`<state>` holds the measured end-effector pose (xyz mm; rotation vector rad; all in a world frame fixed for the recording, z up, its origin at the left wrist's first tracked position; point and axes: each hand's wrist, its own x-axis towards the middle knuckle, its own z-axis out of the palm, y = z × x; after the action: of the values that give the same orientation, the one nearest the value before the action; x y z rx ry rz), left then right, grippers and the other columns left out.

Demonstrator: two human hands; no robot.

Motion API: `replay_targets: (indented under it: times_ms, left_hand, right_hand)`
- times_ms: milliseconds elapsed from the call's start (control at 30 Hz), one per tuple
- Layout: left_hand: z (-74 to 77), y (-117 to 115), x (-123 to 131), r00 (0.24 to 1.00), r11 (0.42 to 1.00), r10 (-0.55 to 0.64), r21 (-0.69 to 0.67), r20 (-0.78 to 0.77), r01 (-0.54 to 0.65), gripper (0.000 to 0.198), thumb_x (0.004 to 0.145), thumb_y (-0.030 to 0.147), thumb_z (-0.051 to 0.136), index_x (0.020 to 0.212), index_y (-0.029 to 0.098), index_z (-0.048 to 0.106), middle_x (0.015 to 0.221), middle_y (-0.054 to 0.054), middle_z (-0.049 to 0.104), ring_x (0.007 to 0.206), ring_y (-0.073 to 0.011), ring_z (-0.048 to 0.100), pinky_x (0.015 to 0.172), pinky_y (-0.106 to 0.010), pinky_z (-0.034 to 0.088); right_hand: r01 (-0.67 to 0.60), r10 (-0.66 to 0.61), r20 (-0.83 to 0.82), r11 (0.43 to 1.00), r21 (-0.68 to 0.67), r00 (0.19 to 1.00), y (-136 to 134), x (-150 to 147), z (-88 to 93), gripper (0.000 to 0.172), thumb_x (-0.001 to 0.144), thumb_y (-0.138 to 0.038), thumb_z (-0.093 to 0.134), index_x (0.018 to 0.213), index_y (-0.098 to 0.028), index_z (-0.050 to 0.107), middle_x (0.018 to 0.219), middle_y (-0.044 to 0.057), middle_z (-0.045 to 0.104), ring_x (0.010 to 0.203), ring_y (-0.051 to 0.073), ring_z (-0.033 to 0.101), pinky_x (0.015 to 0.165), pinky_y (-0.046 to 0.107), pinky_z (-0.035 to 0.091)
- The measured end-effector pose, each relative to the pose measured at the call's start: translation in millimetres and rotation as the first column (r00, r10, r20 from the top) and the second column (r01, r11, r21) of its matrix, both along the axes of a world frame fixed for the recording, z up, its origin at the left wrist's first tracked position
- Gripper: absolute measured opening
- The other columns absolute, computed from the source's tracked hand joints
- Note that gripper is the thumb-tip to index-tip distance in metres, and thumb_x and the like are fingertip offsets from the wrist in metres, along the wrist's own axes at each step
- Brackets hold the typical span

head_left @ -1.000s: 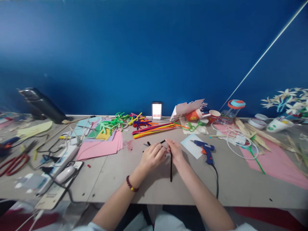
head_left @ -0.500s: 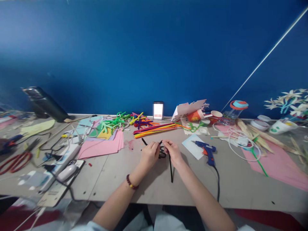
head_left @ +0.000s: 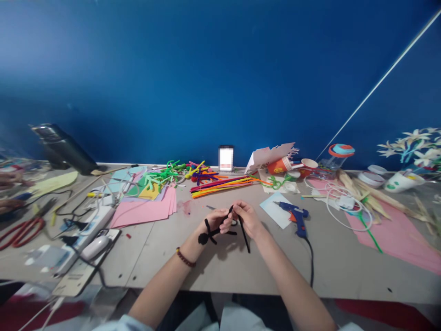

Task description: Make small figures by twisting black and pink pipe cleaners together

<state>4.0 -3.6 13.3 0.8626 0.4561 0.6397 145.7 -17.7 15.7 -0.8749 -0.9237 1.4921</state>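
At mid-desk [head_left: 337, 262], a black pipe cleaner [head_left: 220, 228] is pinched by left hand [head_left: 213, 222] and right hand [head_left: 247, 218] fingers, its twisted end now hanging lower left, suggesting shaping has advanced.

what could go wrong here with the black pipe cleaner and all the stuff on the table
1. Both hands, left and right, pinch the black pipe cleaner at one spot; its loose ends may poke a finger or the twist may slip undone.
2. The glue gun lies just right of the right wrist; an elbow move could knock it or snag its cord.
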Motion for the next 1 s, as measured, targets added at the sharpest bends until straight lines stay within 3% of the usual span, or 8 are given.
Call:
replay_targets:
  times_ms: [133,300,433,533,667,800,900,1000]
  left_hand:
    - [-0.4,-5.0,1.7,0.984,0.984,0.177,-0.007,-0.02,-0.177,0.025,0.07,0.038,0.065,0.073,0.013,0.06,0.059,-0.001,0.054,0.046,-0.0089,0.047,0.046,-0.024,0.04]
    - [12.2,-7.0,-1.2,0.853,0.844,0.517,0.21,-0.076,-0.493,0.032,0.076,0.041,0.06,0.09,0.013,0.065,0.083,-0.008,0.066,0.078,-0.0172,0.061,0.072,-0.029,0.048]
    - [10.8,-7.1,0.6,0.737,0.693,0.649,0.548,-0.189,-0.469,0.031,0.073,0.043,0.064,0.089,0.017,0.067,0.084,-0.005,0.067,0.078,-0.0167,0.061,0.073,-0.027,0.047]
    - [0.6,-8.9,7.7,0.662,0.639,0.7,0.65,-0.267,-0.412,0.026,0.068,0.04,0.069,0.079,0.016,0.066,0.074,-0.003,0.067,0.065,-0.0133,0.058,0.065,-0.025,0.046]
    - [-6.4,-9.6,12.6,0.703,0.701,0.657,0.564,-0.273,-0.436,0.031,0.068,0.045,0.069,0.071,0.015,0.064,0.057,0.0,0.06,0.052,-0.0105,0.053,0.052,-0.022,0.042]
    - [-3.2,-4.8,6.5,0.846,0.86,0.479,0.319,-0.234,-0.399,0.037,0.064,0.049,0.07,0.066,0.013,0.063,0.046,0.002,0.052,0.041,-0.0078,0.045,0.045,-0.021,0.035]
    - [-3.0,0.9,0.1,0.969,0.972,0.226,0.084,-0.101,-0.218,0.033,0.066,0.045,0.07,0.066,0.013,0.061,0.042,0.003,0.046,0.038,-0.0073,0.041,0.043,-0.022,0.034]
    - [-4.9,4.5,-4.0,0.999,0.999,-0.014,-0.043,0.034,0.016,0.028,0.067,0.038,0.068,0.062,0.013,0.056,0.04,0.004,0.038,0.036,-0.0065,0.036,0.039,-0.021,0.03]
  right_hand:
    - [0.044,-0.044,0.005,0.999,-0.027,0.999,3.0,0.4,-3.9,0.033,0.059,-0.046,0.076,0.064,-0.019,0.057,0.052,-0.004,0.057,0.045,0.008,0.045,0.047,0.021,0.033]
    - [0.231,-0.229,0.042,0.971,-0.061,0.973,11.3,3.0,-8.1,0.035,0.054,-0.045,0.078,0.06,-0.018,0.055,0.047,-0.007,0.049,0.043,0.007,0.04,0.043,0.02,0.029]
    - [0.318,-0.314,0.106,0.947,-0.032,0.944,11.8,2.3,-7.3,0.034,0.057,-0.046,0.075,0.058,-0.019,0.054,0.044,-0.008,0.044,0.042,0.007,0.037,0.043,0.021,0.029]
    - [0.32,-0.316,0.137,0.947,-0.003,0.939,8.7,-1.1,-7.1,0.034,0.058,-0.046,0.074,0.058,-0.019,0.054,0.045,-0.008,0.044,0.043,0.007,0.036,0.044,0.021,0.029]
    - [0.274,-0.268,0.158,0.962,-0.016,0.95,4.9,-5.1,-6.7,0.035,0.056,-0.048,0.075,0.06,-0.018,0.057,0.05,-0.006,0.049,0.045,0.007,0.039,0.046,0.022,0.031]
    - [0.186,-0.178,0.145,0.982,-0.045,0.973,4.5,-4.3,-5.1,0.037,0.054,-0.049,0.076,0.064,-0.017,0.061,0.051,-0.005,0.054,0.046,0.008,0.041,0.047,0.022,0.031]
    - [0.07,-0.067,0.088,0.997,-0.035,0.994,5.0,-3.0,-5.3,0.036,0.057,-0.049,0.076,0.066,-0.018,0.062,0.051,-0.003,0.057,0.046,0.008,0.042,0.048,0.022,0.031]
    - [-0.013,0.013,0.028,1.0,0.003,1.0,4.2,-2.6,-6.7,0.033,0.06,-0.047,0.077,0.063,-0.018,0.061,0.05,-0.003,0.056,0.046,0.008,0.04,0.048,0.023,0.03]
